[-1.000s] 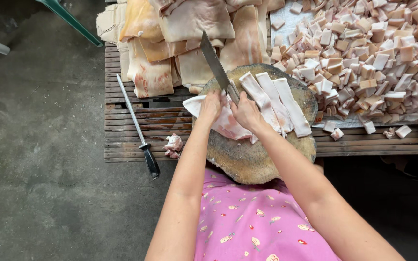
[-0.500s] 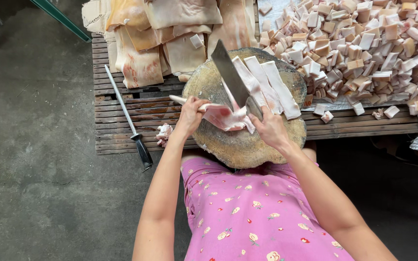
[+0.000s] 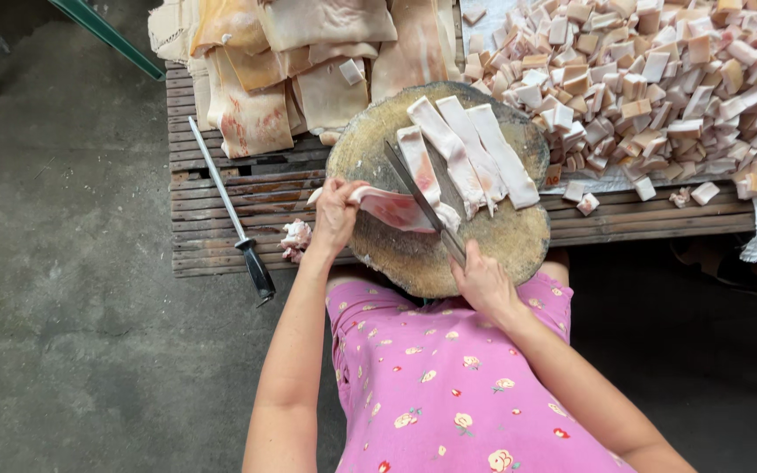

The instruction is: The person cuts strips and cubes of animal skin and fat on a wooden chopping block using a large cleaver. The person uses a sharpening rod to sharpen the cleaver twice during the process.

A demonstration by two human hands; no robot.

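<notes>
Your right hand [image 3: 483, 282] is closed around the handle of a long knife [image 3: 420, 200], its blade running across a slab of pork [image 3: 393, 208] on the round chopping block [image 3: 413, 254]. Your left hand [image 3: 336, 215] pinches the slab's near-left edge, fingers [image 3: 343, 188] curled close to the steel. That is the main risk as it looks here: fatty meat is slick, and a slip of either grip could send the edge toward those fingers. The block overhangs the near edge of the slatted bench [image 3: 221, 197], just above your lap, so hard downward pressure could tip it. Three cut strips [image 3: 470, 153] lie beyond the blade on the block. To the left, a sharpening steel [image 3: 225, 208] rests with its handle at the bench's edge and could roll off. Farther back lie uncut slabs [image 3: 308, 61] and a heap of cubes [image 3: 658, 79].
</notes>
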